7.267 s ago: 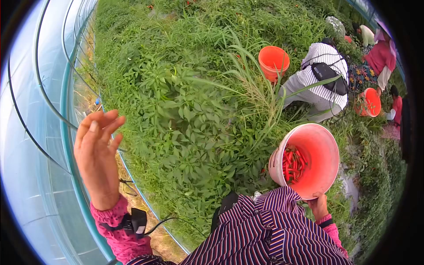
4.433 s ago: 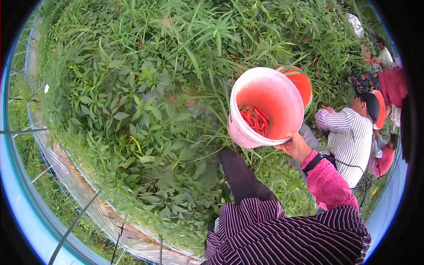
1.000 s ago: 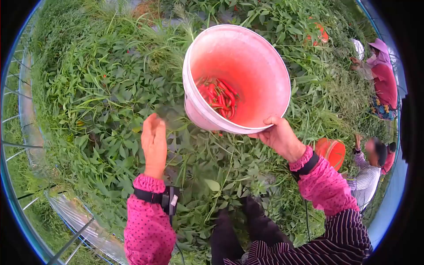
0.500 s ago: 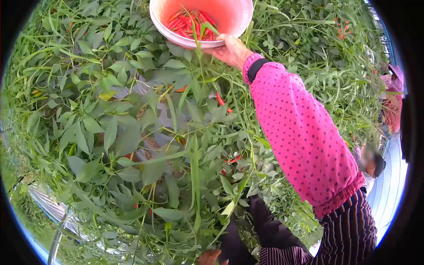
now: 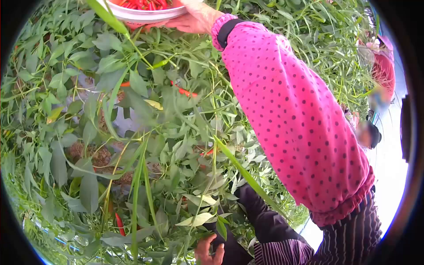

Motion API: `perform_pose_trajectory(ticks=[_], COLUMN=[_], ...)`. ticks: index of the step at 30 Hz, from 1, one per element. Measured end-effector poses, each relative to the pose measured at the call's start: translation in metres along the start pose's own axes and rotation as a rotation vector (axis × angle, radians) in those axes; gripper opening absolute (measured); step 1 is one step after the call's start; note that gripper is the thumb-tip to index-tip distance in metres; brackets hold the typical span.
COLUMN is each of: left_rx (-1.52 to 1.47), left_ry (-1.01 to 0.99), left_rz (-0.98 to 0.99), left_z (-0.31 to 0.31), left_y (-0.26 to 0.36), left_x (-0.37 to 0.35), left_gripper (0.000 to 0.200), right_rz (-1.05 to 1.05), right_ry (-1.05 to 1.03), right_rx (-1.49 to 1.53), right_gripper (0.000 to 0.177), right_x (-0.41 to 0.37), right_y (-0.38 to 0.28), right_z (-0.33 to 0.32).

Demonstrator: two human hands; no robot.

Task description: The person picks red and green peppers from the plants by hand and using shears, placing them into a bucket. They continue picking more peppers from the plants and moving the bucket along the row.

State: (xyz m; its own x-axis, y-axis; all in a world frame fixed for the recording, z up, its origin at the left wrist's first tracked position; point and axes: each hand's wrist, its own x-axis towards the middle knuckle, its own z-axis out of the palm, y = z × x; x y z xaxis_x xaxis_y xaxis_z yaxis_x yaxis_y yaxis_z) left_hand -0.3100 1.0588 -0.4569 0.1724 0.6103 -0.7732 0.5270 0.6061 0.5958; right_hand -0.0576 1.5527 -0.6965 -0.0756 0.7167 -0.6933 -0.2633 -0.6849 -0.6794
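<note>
At the top edge, my right hand (image 5: 196,18), in a pink dotted sleeve, grips the rim of a pale bucket (image 5: 141,17), with its fingers underneath. Red chili peppers (image 5: 143,4) lie in the bucket, whose top is cut off by the frame. At the bottom edge my left hand (image 5: 208,251) is partly in view among leaves beside a dark trouser leg. Its visible fingers are apart, with nothing seen between them. Between the hands stand leafy pepper plants (image 5: 176,145) with red peppers (image 5: 184,92) hanging among the foliage.
Long grass blades (image 5: 247,174) cross the plants. Soil (image 5: 95,157) and pale sheeting (image 5: 126,119) show through gaps at left. A person in red and pink (image 5: 383,73) is at the far right, and another person in a dark cap (image 5: 369,134) is below.
My right hand and the bucket have shifted up and left in view, so less of the bucket shows. More of my left hand is visible at the bottom, and the plants' view has shifted.
</note>
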Motion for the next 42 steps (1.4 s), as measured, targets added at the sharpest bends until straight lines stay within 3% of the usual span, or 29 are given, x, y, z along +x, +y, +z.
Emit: perform_pose_trajectory(ticks=[1,2,3,6,8,10,12,15,18,20,21,22,26,28,29,32,33,34,37,38,39,42], left_rx=[0.036,0.074,0.006,0.024,-0.031,-0.147,-0.145,-0.146,-0.147,-0.163,-0.166,-0.17,-0.195,-0.196,-0.159,-0.321,-0.197,-0.509,-0.215,-0.14,-0.18,-0.251], left_ry=[0.011,0.037,-0.123,-0.126,-0.159,-0.206,-0.183,-0.182,-0.243,-0.225,-0.213,-0.212,-0.195,-0.209,-0.212,-0.244,-0.308,-0.169,-0.116,-0.166,-0.173,-0.146], left_rz=[0.055,0.117,-0.067,0.088,0.085,0.067,0.048,-0.014,-0.118,-0.171,-0.198,-0.165,-0.168,-0.161,-0.057,-0.132,-0.17,-0.144,-0.044,-0.034,-0.06,-0.028], left_z=[-0.008,-0.012,-0.009,-0.005,-0.003,0.0,0.007,0.021,0.025,0.029,0.032,0.071,0.096,0.094,0.089,0.075,0.079,0.086,0.071,0.07,0.071,0.076], left_y=[0.004,0.007,0.003,0.053,0.093,0.132,0.144,0.153,0.138,0.138,0.14,0.145,0.145,0.133,0.122,0.092,0.079,0.066,0.091,0.089,0.087,0.081], left_x=[0.008,0.015,0.012,0.018,0.016,0.024,0.019,0.016,-0.003,-0.015,-0.02,-0.019,-0.025,-0.025,-0.026,-0.032,-0.039,-0.043,0.003,0.006,0.007,0.007], left_gripper=[0.033,0.033,0.032,0.032,0.035,0.036,0.036,0.034,0.034,0.033,0.033,0.033,0.032,0.033,0.035,0.036,0.037,0.032,0.028,0.029,0.029,0.028], right_rz=[0.066,0.047,0.01,-0.005,-0.039,0.011,0.048,0.089,0.014,-0.087,0.003,0.068,0.101,0.129,0.138,0.178,0.169,0.162,-0.741,-0.167,0.309,0.316], right_ry=[-0.024,-0.185,-0.135,0.011,-0.041,0.103,0.209,0.296,0.35,0.305,0.253,0.23,0.032,0.087,0.117,0.174,0.159,0.143,-0.253,-0.225,0.029,-0.059], right_rx=[-0.074,-0.063,-0.061,-0.161,-0.149,-0.712,-0.999,-1.078,-1.174,-1.217,-1.21,-1.206,-1.516,-1.497,-1.485,-1.238,-1.122,-1.006,-1.0,-0.64,-0.224,0.016], right_gripper=[0.079,0.066,0.065,0.054,0.041,0.027,0.018,0.017,0.021,0.022,0.023,0.024,0.024,0.024,0.024,0.025,0.023,0.023,0.022,0.022,0.022,0.018], right_x=[0.007,0.007,-0.008,-0.061,-0.078,-0.117,-0.138,-0.158,-0.164,-0.156,-0.15,-0.152,-0.154,-0.15,-0.15,-0.153,-0.146,-0.135,-0.139,-0.144,-0.156,-0.174], right_y=[0.01,0.017,0.023,0.051,0.099,0.127,0.178,0.203,0.179,0.177,0.178,0.171,0.177,0.179,0.18,0.157,0.16,0.172,0.178,0.174,0.154,0.158], right_z=[0.005,0.002,0.001,-0.001,-0.023,-0.038,-0.06,-0.078,-0.049,-0.035,-0.031,-0.068,-0.079,-0.08,-0.075,-0.088,-0.106,-0.129,-0.182,-0.184,-0.172,-0.186])
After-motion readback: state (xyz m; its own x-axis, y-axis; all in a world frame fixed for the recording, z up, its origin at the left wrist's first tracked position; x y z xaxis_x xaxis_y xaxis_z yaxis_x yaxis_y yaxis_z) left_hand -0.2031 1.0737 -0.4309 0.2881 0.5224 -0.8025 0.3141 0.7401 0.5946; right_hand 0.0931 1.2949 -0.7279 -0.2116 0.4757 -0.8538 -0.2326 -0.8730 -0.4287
